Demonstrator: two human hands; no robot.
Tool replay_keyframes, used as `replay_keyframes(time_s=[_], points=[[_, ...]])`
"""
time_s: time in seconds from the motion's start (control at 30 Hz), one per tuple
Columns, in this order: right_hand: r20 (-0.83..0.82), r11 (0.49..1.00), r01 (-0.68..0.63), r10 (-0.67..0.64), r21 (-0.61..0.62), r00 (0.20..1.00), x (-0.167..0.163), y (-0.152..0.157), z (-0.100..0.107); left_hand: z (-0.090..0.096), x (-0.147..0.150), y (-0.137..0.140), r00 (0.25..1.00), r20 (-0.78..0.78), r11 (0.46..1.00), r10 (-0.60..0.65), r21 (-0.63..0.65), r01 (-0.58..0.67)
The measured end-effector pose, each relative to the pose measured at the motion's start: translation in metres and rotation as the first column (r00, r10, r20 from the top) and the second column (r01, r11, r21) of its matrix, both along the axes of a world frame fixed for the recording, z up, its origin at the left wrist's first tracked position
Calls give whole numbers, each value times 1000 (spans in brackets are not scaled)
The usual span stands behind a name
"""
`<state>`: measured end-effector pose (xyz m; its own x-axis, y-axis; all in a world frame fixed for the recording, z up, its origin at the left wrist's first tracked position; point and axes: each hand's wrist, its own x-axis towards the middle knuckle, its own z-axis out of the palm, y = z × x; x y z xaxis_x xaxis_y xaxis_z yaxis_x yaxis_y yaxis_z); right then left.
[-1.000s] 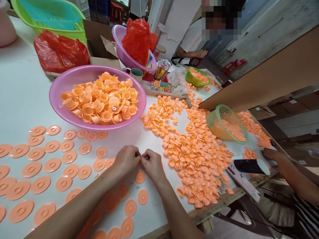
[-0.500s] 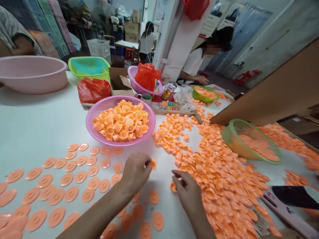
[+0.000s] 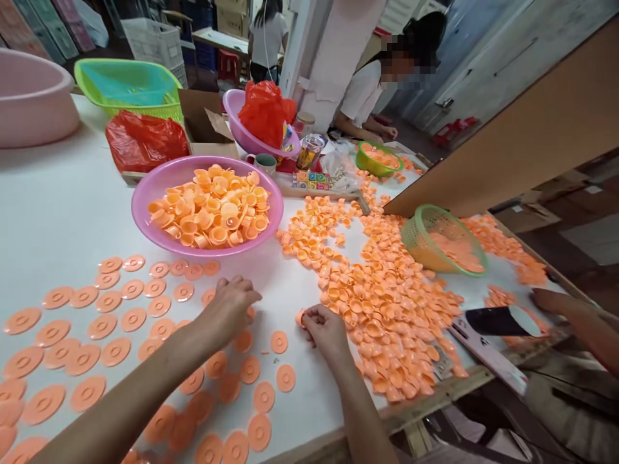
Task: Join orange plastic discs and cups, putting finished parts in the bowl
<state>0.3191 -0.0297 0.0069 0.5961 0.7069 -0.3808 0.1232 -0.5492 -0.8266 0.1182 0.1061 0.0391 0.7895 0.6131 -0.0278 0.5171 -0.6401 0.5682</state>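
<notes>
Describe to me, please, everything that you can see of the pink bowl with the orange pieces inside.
The pink bowl is wide, rounded and glossy, apparently plastic, with a smooth rim. It stands upright on the white table, heaped with small orange pieces, many cup-shaped; these hide its bottom. Loose orange discs lie on the table in front of it, and a red bag sits behind it. The person's left hand is nearest, without touching it.
</notes>
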Motion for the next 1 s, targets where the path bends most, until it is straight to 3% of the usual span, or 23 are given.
replay_keyframes(time_s=[0.07,0.17,0.3,0.53,0.77,1.0], points=[[-110,1000,-12,15,25,994,-6,7,4,-29,5,-12,997,-71,999,-10,34,13],[-183,998,-18,30,65,983,-13,17,7,-48,23,-11,999,-51,1000,-10,18,11],[-190,996,-21,37,89,981,-15,28,1,-47,37,-6,1000,13,1000,5,0,-5],[-175,995,-81,90,57,980,-16,34,-10,-42,1,-2,993,-63,995,95,-9,-96],[-166,992,-98,109,73,980,-22,39,-9,-45,30,-13,996,14,994,88,-62,-87],[-110,994,-105,109,35,988,-22,46,-12,-52,26,-10,990,77,985,122,-132,-111]])
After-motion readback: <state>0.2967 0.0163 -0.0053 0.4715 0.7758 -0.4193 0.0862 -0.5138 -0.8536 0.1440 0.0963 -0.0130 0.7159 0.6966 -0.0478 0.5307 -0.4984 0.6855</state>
